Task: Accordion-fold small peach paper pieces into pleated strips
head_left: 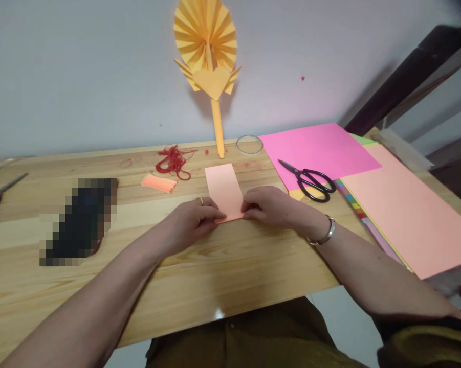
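Observation:
A peach paper strip [225,189] lies on the wooden table in front of me, its near edge looking folded. My left hand [201,220] pinches the near left corner, a ring on one finger. At the near right corner my right hand [266,205] grips the same strip, fingers curled. Left of the strip rests an orange pleated paper piece [159,183]. Behind that piece lies a tangle of red thread [173,162]. Black-handled scissors [310,179] are to the right of my right hand, partly on a pink sheet.
A yellow folded-paper fan [206,46] leans upright against the wall. Near its handle sits a clear round disc [249,145]. Pink paper [322,148] and a stack of peach paper [410,204] cover the right side. A blurred dark object [80,225] and another dark tool [2,194] lie left.

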`<state>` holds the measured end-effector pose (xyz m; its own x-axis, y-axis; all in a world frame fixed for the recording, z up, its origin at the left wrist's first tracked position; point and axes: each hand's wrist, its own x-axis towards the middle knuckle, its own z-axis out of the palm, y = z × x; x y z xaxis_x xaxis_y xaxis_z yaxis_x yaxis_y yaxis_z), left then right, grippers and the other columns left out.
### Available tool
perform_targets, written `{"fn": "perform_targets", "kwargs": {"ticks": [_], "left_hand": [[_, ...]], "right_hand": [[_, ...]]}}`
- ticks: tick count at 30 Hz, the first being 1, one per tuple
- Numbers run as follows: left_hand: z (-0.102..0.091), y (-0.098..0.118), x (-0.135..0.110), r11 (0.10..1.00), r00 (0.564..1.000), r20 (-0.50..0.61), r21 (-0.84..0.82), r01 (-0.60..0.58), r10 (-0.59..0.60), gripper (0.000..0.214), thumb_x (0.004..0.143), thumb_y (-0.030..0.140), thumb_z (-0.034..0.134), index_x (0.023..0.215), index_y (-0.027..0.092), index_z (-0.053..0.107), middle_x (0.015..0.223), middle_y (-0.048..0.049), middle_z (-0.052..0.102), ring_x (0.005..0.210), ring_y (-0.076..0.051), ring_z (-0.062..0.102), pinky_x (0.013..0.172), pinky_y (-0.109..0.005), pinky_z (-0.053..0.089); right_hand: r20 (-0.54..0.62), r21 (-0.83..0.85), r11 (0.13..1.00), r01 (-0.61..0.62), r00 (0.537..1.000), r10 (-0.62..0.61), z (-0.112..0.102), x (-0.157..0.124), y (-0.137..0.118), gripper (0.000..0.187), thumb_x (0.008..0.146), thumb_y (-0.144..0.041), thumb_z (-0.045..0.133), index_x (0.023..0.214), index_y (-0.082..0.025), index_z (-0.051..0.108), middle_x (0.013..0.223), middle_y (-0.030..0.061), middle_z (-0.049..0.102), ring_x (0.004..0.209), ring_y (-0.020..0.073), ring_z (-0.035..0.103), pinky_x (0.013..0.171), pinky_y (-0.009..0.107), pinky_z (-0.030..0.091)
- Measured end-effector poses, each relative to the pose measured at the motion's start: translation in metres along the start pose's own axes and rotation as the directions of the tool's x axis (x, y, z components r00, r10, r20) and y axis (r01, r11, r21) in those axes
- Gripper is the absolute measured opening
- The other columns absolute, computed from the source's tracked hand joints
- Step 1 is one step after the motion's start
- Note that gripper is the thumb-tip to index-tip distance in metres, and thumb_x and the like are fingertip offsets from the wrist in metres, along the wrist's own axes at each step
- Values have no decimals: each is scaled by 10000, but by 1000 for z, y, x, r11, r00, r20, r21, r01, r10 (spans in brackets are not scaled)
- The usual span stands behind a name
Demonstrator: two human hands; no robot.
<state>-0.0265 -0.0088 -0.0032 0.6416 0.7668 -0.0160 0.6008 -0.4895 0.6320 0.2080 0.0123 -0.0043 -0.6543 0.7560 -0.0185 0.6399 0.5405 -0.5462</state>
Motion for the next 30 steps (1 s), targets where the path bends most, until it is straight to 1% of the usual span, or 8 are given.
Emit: {"fn": "perform_targets", "kwargs": {"ticks": [6, 10, 14, 17, 20, 24, 30], "left_hand": [[1, -4, 0, 1000, 1000, 11, -10, -3, 4, 227, 841, 232, 493, 965, 217, 683, 941, -29, 638, 856, -142, 586, 739, -249, 461], [-1, 0, 1, 1000, 1000, 27, 0, 2, -2, 231, 841, 223, 484, 966, 212, 678, 950, -29, 638, 862, -146, 584, 737, -251, 458], [-2, 4, 1, 1000, 999, 31, 5, 21, -21, 258, 853, 242, 475, 1029, 212, 662, 977, -31, 628, 874, -145, 579, 729, -241, 453], [-1, 4, -1, 999, 999, 38, 35, 15, -17, 286, 874, 261, 453, 1075, 251, 656, 981, -24, 611, 856, -136, 575, 718, -236, 442], [-1, 3, -2, 998, 998, 63, 69, 10, -14, 313, 881, 238, 429, 1100, 293, 647, 995, -17, 594, 846, -130, 567, 709, -236, 431], [0, 2, -3, 996, 997, 79, 87, 10, -16, 331, 889, 238, 404, 1104, 309, 645, 1005, -17, 579, 826, -121, 562, 699, -233, 422], [2, 4, -3, 994, 996, 85, 101, 29, -37, 312, 903, 327, 404, 1084, 339, 658, 980, -16, 576, 791, -118, 549, 679, -233, 410]], "right_hand": [[-3, -3, 1000, 6, 1000, -6, 1, 0, 1, 77, 771, -185, 571, 784, -192, 646, 810, -3, 666, 741, 129, 554, 650, 241, 358], [-12, -5, 1000, 18, 1000, -18, 2, 0, 2, 73, 774, -184, 569, 781, -193, 641, 810, -5, 666, 744, 129, 556, 654, 242, 362], [-13, -4, 1000, 18, 1000, -18, 2, -1, 3, 77, 774, -178, 570, 789, -192, 644, 813, -5, 669, 753, 133, 560, 656, 246, 362], [-9, -2, 1000, 17, 1000, -17, 2, 0, 3, 80, 777, -180, 566, 788, -190, 644, 812, -4, 668, 746, 133, 558, 652, 248, 361], [-10, -3, 1000, 19, 1000, -19, 2, 0, 2, 79, 778, -183, 566, 784, -189, 645, 803, -2, 666, 746, 134, 558, 649, 248, 361], [-7, 1, 1000, 14, 1000, -14, 2, 1, 2, 78, 778, -182, 569, 783, -191, 645, 804, -1, 666, 744, 132, 557, 645, 246, 360], [-4, -2, 1000, 4, 1000, -4, 2, 1, 1, 76, 780, -179, 567, 782, -189, 642, 804, 6, 664, 750, 135, 558, 650, 249, 359]]}}
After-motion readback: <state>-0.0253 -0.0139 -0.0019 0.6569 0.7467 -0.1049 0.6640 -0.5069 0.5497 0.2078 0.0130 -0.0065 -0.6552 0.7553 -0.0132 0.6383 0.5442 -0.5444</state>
